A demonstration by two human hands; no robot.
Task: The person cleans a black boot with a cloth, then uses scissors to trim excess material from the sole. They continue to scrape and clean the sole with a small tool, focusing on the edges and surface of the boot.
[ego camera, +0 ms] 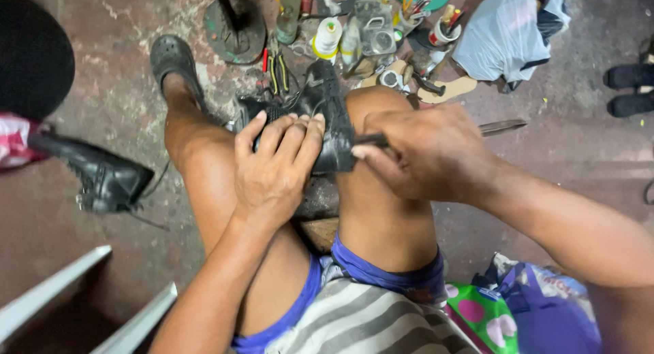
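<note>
Left hand (276,165) clamps black shoe (325,116) between the knees; right hand (424,153) grips a thin tool (370,140) at its edge; tool clutter (354,34) crowds ahead.

Both forearms reach forward over the bare knees. The left hand (272,170) lies palm down, its fingers (289,133) curled over and clamped in a firm hold. The right hand (426,153) is closed in a fist, knuckles up, wrist bent inward toward the left.
</note>
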